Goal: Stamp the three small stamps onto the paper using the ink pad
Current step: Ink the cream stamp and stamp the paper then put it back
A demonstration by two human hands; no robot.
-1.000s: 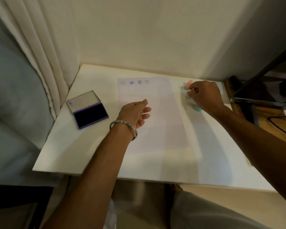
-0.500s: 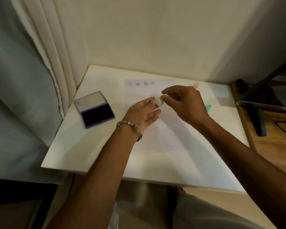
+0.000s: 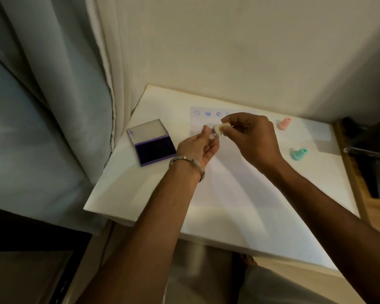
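1. The right hand [image 3: 253, 139] grips a small white stamp [image 3: 219, 129] between thumb and fingertips, above the upper part of the paper [image 3: 228, 183].
2. The left hand [image 3: 199, 147] is raised beside it, palm turned up and fingers loosely spread; its fingertips reach the stamp's lower end, though a firm grip there cannot be told. A silver bangle [image 3: 185, 164] circles that wrist.
3. The paper lies flat on the white desk [image 3: 123, 194], with a row of blue prints [image 3: 207, 114] along its top edge — a smiley, a heart and round marks, the last partly hidden by the right hand.
4. The ink pad [image 3: 151, 142] sits open on the desk left of the paper, its lid laid back and the dark purple pad exposed.
5. Two more stamps lie on the desk right of the paper, well apart from the hands — a pink stamp [image 3: 283, 123] nearer the wall and a teal stamp [image 3: 298, 154] closer to the person.
6. A pale curtain [image 3: 105, 73] hangs at the desk's left edge.
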